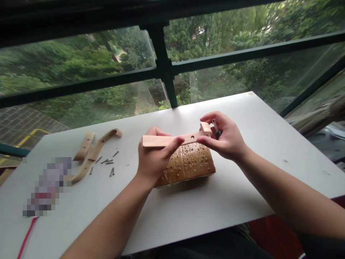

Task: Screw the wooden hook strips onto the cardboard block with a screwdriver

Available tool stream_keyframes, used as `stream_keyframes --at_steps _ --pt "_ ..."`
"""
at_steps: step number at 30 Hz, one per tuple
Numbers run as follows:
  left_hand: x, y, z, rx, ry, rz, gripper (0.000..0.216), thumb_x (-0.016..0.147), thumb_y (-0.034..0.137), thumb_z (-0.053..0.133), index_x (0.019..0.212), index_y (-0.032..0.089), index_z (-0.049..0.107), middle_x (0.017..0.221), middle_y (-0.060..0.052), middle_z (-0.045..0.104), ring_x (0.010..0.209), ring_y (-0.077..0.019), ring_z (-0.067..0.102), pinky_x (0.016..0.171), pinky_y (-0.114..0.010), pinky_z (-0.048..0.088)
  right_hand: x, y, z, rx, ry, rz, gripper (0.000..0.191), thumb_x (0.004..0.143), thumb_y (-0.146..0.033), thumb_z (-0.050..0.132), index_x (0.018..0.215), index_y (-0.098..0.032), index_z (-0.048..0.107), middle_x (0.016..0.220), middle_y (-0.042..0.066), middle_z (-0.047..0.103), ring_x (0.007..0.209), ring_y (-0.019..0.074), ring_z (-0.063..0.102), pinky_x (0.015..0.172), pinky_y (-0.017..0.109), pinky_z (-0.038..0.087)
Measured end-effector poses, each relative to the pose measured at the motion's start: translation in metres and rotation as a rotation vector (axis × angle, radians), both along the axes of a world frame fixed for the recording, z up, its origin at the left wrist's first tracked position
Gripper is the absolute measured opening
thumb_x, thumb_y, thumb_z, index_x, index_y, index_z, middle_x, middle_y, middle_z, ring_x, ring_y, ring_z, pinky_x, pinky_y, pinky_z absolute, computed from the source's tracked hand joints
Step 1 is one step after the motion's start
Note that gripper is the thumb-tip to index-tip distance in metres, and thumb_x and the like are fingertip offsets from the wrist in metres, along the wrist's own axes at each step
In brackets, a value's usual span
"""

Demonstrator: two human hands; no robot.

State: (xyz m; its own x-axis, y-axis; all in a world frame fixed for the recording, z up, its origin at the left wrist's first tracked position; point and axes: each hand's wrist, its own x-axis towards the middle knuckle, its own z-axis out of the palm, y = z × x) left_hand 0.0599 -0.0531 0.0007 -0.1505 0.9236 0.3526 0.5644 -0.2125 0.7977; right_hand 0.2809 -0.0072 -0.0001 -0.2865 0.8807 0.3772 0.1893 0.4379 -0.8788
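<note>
My left hand is wrapped round the flat end of a light wooden hook, thumb along its upper side. The hook has a drilled hole and a curled end at the right. My right hand closes thumb and fingers about that curled end. Between its fingers shows a small silver and dark metal piece; its kind is unclear. Below the hook, a brown block wrapped in clear tape lies on the white table, its top pitted with many small holes.
Further wooden hooks lie at the left of the white table, beside several loose screws. A blurred-out item and a red cord are at the far left. Dark-framed windows border the table's back.
</note>
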Motion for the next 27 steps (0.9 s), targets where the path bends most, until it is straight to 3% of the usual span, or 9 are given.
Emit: stream_keyframes --at_steps 3,7,10,12,18,27 --pt "-0.003 -0.003 -0.004 0.042 0.050 -0.031 0.042 0.074 0.053 0.080 0.080 0.019 0.056 0.071 0.000 0.065 0.061 -0.0132 0.059 0.055 -0.025 0.043 0.000 0.013 0.003 0.027 -0.245 -0.068 0.024 0.084 -0.041 0.067 0.087 -0.018 0.061 0.075 0.001 0.061 0.063 0.0116 0.049 0.058 0.027 0.037" --pt "-0.005 -0.015 -0.017 0.092 0.159 -0.267 0.038 0.068 0.043 0.087 0.083 0.019 0.062 0.074 0.000 0.066 0.062 -0.0128 0.059 0.058 -0.025 0.047 0.002 0.034 0.004 -0.039 -0.317 0.087 0.019 0.083 -0.034 0.065 0.081 -0.015 0.065 0.070 0.001 0.063 0.064 0.0128 0.053 0.060 0.026 0.039" --pt "-0.004 -0.023 -0.028 0.118 0.265 -0.481 0.023 0.080 0.034 0.078 0.095 0.020 0.067 0.085 -0.003 0.069 0.072 -0.0146 0.063 0.064 -0.026 0.052 0.000 0.048 0.003 -0.105 -0.366 0.218 0.019 0.080 -0.033 0.068 0.081 -0.015 0.066 0.070 0.001 0.066 0.063 0.0122 0.054 0.058 0.025 0.039" --pt "-0.003 -0.026 -0.033 0.167 0.362 -0.554 0.018 0.088 0.026 0.068 0.105 0.021 0.068 0.088 -0.005 0.069 0.076 -0.0151 0.063 0.068 -0.026 0.052 -0.005 0.054 0.000 -0.141 -0.414 0.296 0.018 0.078 -0.033 0.070 0.081 -0.015 0.067 0.070 0.001 0.068 0.063 0.0123 0.056 0.058 0.024 0.039" --pt "0.000 -0.029 -0.034 0.235 0.498 -0.586 0.022 0.092 0.020 0.060 0.111 0.022 0.070 0.095 -0.008 0.069 0.085 -0.0172 0.064 0.075 -0.029 0.053 -0.016 0.060 -0.010 -0.156 -0.526 0.409 0.016 0.081 -0.033 0.067 0.085 -0.018 0.068 0.072 0.001 0.071 0.063 0.0120 0.057 0.059 0.024 0.040" --pt "0.005 -0.032 -0.028 0.177 0.558 -0.607 0.028 0.094 0.026 0.060 0.120 0.023 0.069 0.096 -0.007 0.070 0.088 -0.0195 0.064 0.077 -0.033 0.054 -0.018 0.067 -0.011 -0.053 -0.605 0.351 0.028 0.077 -0.044 0.070 0.071 -0.018 0.059 0.064 -0.003 0.058 0.061 0.0109 0.045 0.057 0.025 0.030"
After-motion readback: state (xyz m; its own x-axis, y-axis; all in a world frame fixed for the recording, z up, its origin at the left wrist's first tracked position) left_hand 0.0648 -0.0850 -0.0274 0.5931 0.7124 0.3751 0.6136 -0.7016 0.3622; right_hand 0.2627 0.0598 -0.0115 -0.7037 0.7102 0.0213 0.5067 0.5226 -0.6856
